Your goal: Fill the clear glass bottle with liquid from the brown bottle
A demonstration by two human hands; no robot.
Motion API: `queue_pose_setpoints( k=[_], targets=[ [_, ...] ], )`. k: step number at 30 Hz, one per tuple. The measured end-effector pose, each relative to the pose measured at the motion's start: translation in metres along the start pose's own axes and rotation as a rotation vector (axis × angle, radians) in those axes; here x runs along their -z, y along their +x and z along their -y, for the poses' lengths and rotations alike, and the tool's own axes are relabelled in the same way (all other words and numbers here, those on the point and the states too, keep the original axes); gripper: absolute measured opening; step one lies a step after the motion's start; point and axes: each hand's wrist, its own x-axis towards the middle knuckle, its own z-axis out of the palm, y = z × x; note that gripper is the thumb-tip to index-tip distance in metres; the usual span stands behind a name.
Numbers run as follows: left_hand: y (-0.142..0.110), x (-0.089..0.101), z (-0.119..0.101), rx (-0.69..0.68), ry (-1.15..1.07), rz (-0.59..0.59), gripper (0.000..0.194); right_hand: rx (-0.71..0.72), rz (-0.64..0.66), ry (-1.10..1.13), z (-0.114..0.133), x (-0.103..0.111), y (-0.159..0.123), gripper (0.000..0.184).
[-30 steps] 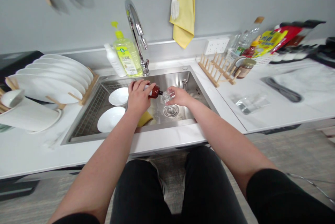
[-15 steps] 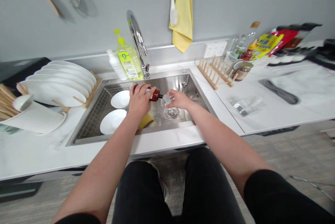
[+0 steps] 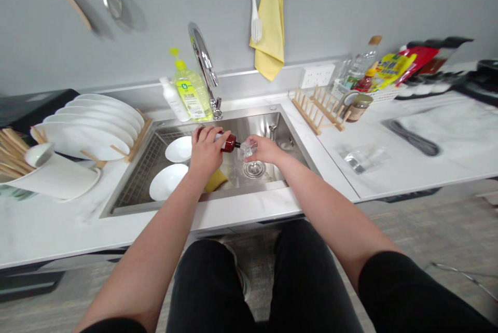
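Observation:
My left hand (image 3: 209, 147) is wrapped round a brown bottle (image 3: 229, 143), tipped on its side above the sink (image 3: 268, 182). Its narrow dark neck points right, at the mouth of a small clear cup (image 3: 247, 149). Fingers of my right hand (image 3: 265, 150) are closed on that cup, just right of the bottle's tip. I cannot make out whether liquid is flowing. Below the hands is the sink drain (image 3: 254, 169). A yellow cloth (image 3: 215, 181) lies in the sink under my left wrist, beside two white bowls (image 3: 168, 181).
Behind the sink stand a faucet (image 3: 202, 58), a green soap pump bottle (image 3: 191, 95) and a white bottle (image 3: 174, 99). Plates in a rack (image 3: 89, 128) and a utensil holder (image 3: 58, 175) are at left. At right are a wooden rack (image 3: 321, 110), a jar (image 3: 358, 108) and a plastic bag (image 3: 365, 158).
The camera view has shifted slightly. Both hands keep the bottle and cup in nearly the same position, with the bottle's tip still at the cup.

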Motion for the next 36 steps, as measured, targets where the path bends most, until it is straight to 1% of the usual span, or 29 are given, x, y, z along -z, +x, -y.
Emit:
queue_pose_setpoints(
  k=[5,10,14,24,36],
  targets=[
    [0.001,0.003,-0.002,-0.011,0.014,-0.001,0.066,0.006,0.002,-0.007,0.002,0.001,-0.001,0.069],
    [0.001,0.006,-0.003,-0.007,0.025,0.009,0.069,0.003,0.007,-0.012,0.005,0.003,-0.002,0.068],
    [0.002,0.008,-0.003,-0.021,0.046,0.001,0.065,0.014,0.006,-0.015,0.005,0.003,-0.002,0.066],
    [0.003,0.008,-0.002,-0.03,0.056,-0.001,0.059,0.036,-0.015,-0.013,0.003,0.001,-0.002,0.066],
    [0.007,0.011,-0.002,-0.061,0.056,-0.003,0.06,0.042,-0.033,-0.004,0.004,0.002,-0.002,0.065]
  ],
)
